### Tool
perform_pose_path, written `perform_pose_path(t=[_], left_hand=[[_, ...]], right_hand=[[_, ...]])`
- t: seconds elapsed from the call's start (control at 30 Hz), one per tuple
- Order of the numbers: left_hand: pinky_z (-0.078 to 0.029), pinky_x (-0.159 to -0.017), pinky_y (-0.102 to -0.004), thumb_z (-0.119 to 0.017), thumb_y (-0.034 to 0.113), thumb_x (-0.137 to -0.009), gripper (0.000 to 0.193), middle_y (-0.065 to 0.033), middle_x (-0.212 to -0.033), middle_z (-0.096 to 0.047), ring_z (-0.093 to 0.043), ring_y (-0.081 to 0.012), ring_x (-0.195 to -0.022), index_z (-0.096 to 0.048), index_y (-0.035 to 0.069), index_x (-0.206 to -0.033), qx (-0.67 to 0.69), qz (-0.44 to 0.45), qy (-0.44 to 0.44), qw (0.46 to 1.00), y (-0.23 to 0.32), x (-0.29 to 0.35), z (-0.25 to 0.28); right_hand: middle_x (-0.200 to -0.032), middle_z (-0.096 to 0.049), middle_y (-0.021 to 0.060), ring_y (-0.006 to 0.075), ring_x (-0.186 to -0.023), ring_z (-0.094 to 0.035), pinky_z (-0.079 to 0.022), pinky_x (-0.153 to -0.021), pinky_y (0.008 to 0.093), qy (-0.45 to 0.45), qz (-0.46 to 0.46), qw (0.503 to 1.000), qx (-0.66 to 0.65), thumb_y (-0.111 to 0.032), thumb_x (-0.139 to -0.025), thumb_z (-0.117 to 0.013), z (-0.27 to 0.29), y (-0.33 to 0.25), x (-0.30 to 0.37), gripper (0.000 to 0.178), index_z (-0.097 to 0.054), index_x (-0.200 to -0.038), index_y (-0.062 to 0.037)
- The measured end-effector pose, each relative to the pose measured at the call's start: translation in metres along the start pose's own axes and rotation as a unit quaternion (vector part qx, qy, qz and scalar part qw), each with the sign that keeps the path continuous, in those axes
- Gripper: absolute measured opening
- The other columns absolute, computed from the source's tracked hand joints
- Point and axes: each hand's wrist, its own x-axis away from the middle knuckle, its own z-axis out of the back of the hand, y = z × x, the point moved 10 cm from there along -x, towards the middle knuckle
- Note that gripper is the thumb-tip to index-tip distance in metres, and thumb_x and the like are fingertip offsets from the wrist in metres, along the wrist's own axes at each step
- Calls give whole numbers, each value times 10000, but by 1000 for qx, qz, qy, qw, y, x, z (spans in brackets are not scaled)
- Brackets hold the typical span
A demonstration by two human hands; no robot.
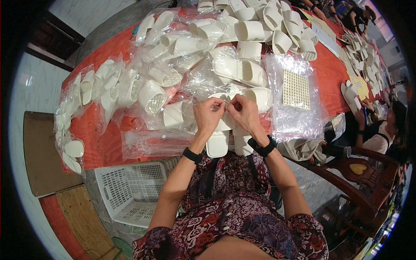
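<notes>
My left hand [208, 114] and my right hand [244, 114] meet over the near middle of the table, fingertips pinched and almost touching. Whatever they pinch is too small to make out. Right beneath them lie cream-white slippers; one slipper [217, 144] and another slipper [243, 145] point their ends toward me at the table edge. A further open slipper [260, 99] sits just beyond my right hand. Close by on the right, a sheet of small pale labels in a grid [296, 89] rests on a stack of clear plastic bags [277, 119].
Bagged slippers [125, 89] cover the left of the red table [93, 138], with loose slippers [281, 19] heaped at the back. A white plastic basket [130, 190] stands on the floor. A carved wooden chair [368, 173] and a co-worker [381, 134] are at right.
</notes>
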Motion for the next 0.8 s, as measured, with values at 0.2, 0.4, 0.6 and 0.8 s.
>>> perform_pose_path(t=[0.2, 0.4, 0.6, 0.8], left_hand=[[-518, -654, -266, -677, 29, -775, 78, -89, -770, -707, -695, -168, -712, -693, 4, -848, -16, -42, 1, 999, 5, 1, 1], [-516, -651, -273, -668, 9, -767, 71, -89, -774, -702, -693, -182, -714, -681, 1, -836, -42, -82, 1, 996, 12, 2, 1], [-504, -672, -304, -667, -6, -741, 82, -93, -778, -693, -684, -210, -713, -667, 6, -822, -60, -95, 10, 994, 15, 3, 2], [-489, -673, -321, -668, -15, -712, 127, -89, -782, -660, -626, -219, -709, -663, 27, -832, -127, -136, -4, 982, 23, 4, -6]], right_hand=[[-677, -609, 161, 289, -593, -604, -469, -566, 372, 1, 12, 1000, -27, -216, -777, -645, -2, -2, 0, 225, -601, -771, 4], [-706, -609, 160, 287, -603, -603, -469, -567, 372, -2, 22, 1000, -18, -202, -772, -647, -3, -3, 0, 213, -596, -788, 5], [-717, -602, 163, 291, -612, -603, -470, -566, 373, 16, 21, 999, -23, -196, -765, -651, -5, -5, 3, 209, -591, -781, 4], [-715, -602, 167, 301, -614, -602, -471, -565, 373, 40, 28, 999, -22, -179, -766, -643, -6, -6, 0, 196, -590, -776, 9]])
